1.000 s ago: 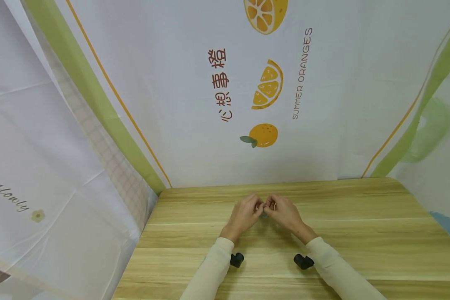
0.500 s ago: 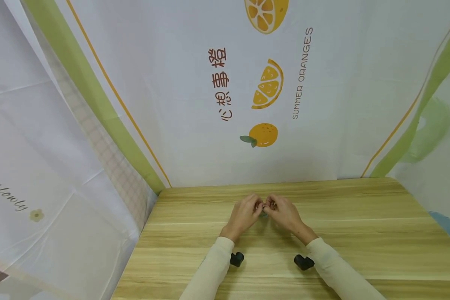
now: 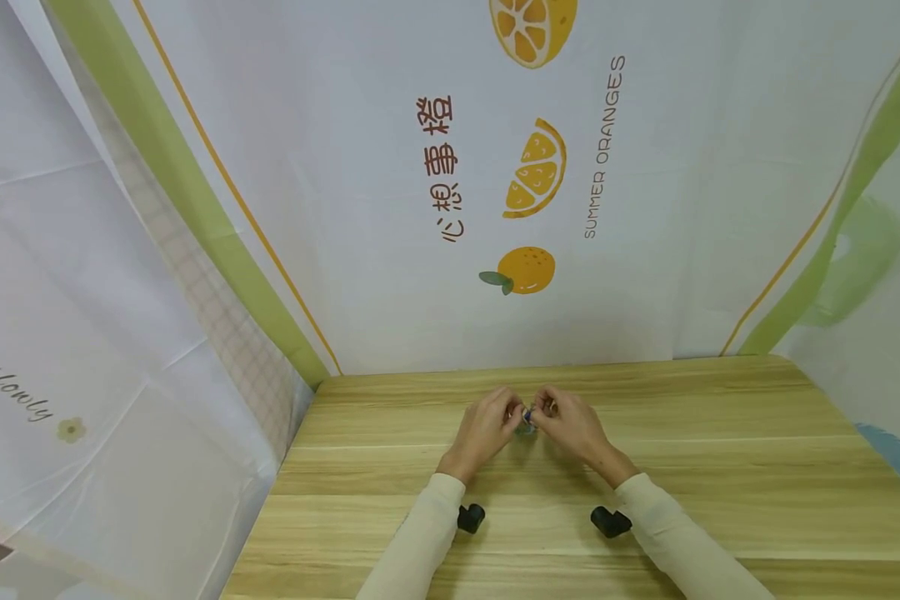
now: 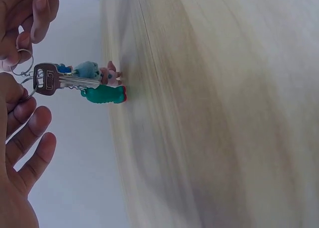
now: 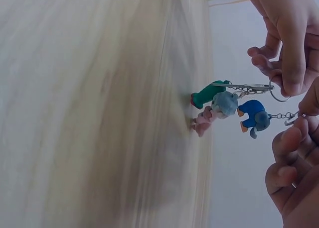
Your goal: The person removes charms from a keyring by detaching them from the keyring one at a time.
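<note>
Over the table's far middle, my left hand (image 3: 484,427) pinches a metal key ring (image 4: 31,90) between thumb and forefinger. Several keys (image 4: 48,79) hang from it, along with a green figure with a red end (image 4: 104,94) and a pink figure with a blue-grey top (image 5: 224,104). Opposite it, my right hand (image 3: 572,427) pinches a smaller ring (image 5: 291,120), whose short chain carries a blue elephant-like charm (image 5: 253,114). In the right wrist view the blue charm hangs beside the other figures, with a gap between the two rings.
Below the hands lies the wood-grain table (image 3: 690,500). A white cloth printed with oranges (image 3: 375,208) hangs behind its far edge. Black angled pieces (image 3: 471,518) show beside both sleeves.
My hands have drawn slightly apart, the left one a little leftward. Blue now shows between the fingertips in the head view, and more of the green figure is visible below.
</note>
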Tool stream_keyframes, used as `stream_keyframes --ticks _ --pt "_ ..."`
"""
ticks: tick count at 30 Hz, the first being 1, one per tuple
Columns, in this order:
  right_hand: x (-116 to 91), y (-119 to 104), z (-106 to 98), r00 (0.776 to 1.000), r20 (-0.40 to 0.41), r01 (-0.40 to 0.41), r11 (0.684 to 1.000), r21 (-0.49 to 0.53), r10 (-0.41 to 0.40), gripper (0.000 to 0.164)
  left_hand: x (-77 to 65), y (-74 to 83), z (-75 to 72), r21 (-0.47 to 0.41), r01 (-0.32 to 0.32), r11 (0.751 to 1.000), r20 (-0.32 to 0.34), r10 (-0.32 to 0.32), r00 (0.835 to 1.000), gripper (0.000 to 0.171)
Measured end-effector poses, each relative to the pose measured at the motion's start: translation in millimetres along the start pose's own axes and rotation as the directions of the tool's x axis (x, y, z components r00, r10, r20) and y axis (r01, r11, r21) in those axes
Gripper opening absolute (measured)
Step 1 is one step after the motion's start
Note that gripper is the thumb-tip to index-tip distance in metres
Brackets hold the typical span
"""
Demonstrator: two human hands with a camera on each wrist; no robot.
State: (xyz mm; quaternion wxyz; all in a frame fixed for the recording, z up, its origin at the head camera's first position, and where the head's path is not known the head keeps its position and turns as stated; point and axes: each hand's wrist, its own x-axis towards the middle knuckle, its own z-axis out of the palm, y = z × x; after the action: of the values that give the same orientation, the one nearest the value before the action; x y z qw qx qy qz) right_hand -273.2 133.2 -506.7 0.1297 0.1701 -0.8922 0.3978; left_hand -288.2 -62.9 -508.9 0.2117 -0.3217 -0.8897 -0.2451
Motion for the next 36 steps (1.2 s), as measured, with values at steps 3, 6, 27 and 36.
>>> stream_keyframes --ticks 3,6,27,36 --pt "0.5 -1.4 -1.8 1.0 -0.004 -0.019 1.0 -0.013 0.019 0.007 0.3 -0.6 -0.3 -0.009 0.008 1.0 -0.004 -0.008 1.0 0.005" --pt "1.4 -0.6 -3.8 1.0 0.0 -0.031 0.999 -0.024 0.031 0.004 0.6 -0.6 -0.8 -0.016 0.02 1.0 -0.004 -0.02 1.0 0.005" --pt "0.6 13.4 -23.6 1.0 -0.021 -0.004 0.998 -0.067 0.003 0.005 0.0 -3.2 -6.8 0.003 0.004 1.0 -0.009 -0.004 1.0 0.006" --pt "1.8 20.2 -36.2 1.0 -0.018 -0.014 0.998 -0.069 0.013 0.01 1.7 -5.9 -9.1 -0.007 0.008 1.0 -0.01 -0.008 1.0 0.007"
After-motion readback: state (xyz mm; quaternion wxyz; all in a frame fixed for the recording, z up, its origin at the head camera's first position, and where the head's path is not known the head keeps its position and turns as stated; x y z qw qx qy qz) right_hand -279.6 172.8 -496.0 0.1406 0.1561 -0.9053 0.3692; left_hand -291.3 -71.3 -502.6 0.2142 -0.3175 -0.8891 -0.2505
